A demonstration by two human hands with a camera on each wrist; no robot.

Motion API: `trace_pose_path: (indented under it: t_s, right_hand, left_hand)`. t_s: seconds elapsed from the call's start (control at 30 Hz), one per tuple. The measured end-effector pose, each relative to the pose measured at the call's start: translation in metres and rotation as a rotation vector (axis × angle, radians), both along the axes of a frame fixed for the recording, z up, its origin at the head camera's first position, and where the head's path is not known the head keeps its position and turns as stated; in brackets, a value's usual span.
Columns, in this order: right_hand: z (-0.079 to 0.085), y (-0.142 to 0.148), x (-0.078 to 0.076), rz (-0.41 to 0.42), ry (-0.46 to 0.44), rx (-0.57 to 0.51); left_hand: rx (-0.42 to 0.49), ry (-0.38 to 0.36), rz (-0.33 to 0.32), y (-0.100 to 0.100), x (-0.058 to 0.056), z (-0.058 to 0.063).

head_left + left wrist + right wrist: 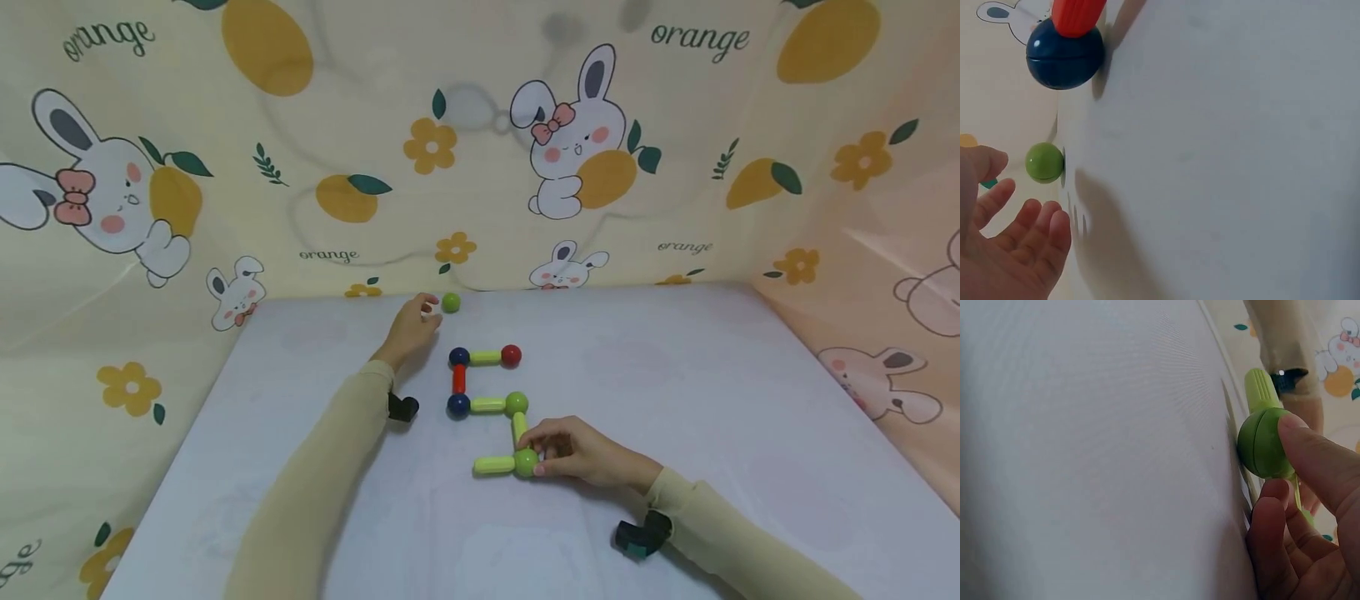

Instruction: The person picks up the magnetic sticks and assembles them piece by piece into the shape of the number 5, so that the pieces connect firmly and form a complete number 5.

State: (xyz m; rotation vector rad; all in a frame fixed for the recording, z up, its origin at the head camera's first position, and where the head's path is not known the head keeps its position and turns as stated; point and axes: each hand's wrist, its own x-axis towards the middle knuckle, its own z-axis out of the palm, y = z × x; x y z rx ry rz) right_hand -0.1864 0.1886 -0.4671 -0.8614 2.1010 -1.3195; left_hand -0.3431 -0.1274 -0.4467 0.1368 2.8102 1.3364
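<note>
A chain of coloured rods and balls lies on the white table, bent like a 5. My right hand [581, 450] pinches the front green ball [1263, 444] between thumb and fingers. From that ball a yellow-green rod [493, 466] points left, and another leads back to a second green ball [516, 403]. Farther along come two dark blue balls [459, 406] joined by a red rod [459, 380], then a red ball [511, 356] on a rod. At the back, my left hand [411, 329] reaches with spread, loosely bent fingers beside a loose green ball [1044, 162], a small gap between them.
The white table [660, 358] extends around the chain on both sides. A printed cloth [480, 183] with rabbits and oranges rises along its back edge and sides, close behind the loose green ball. Black wrist straps [643, 535] sit on both sleeves.
</note>
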Motion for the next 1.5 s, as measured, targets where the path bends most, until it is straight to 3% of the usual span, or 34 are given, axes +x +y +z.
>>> trace_pose_path:
  t_s: [0.17, 0.43, 0.57, 0.77, 1.03, 1.23, 1.5]
  right_hand:
    - [0.0, 0.002, -0.001, 0.007, 0.011, -0.013]
    - [-0.002, 0.002, -0.001, 0.014, -0.006, -0.032]
    - [-0.003, 0.001, -0.001, 0.017, -0.001, -0.033]
    - [-0.003, 0.0, 0.0, 0.015, 0.005, -0.028]
    - [-0.001, 0.001, 0.0, 0.01, 0.06, -0.009]
    - [0.0, 0.002, -0.003, 0.022, 0.022, -0.014]
    - [0.0, 0.001, -0.006, 0.043, -0.005, -0.026]
  left_hand:
    - [-0.106, -0.008, -0.044, 0.012, -0.011, 0.004]
    - [-0.248, -0.087, -0.079, 0.027, -0.018, 0.011]
    - [-0.293, -0.099, -0.058, 0.029, -0.016, 0.012]
    - [-0.405, -0.072, -0.086, 0.024, -0.011, 0.011]
    - [-0.242, -0.019, -0.094, 0.006, -0.001, 0.007]
    - [-0.104, 0.007, -0.075, -0.01, 0.007, 0.007]
    - [-0.035, 0.055, -0.104, -0.022, 0.029, 0.014]
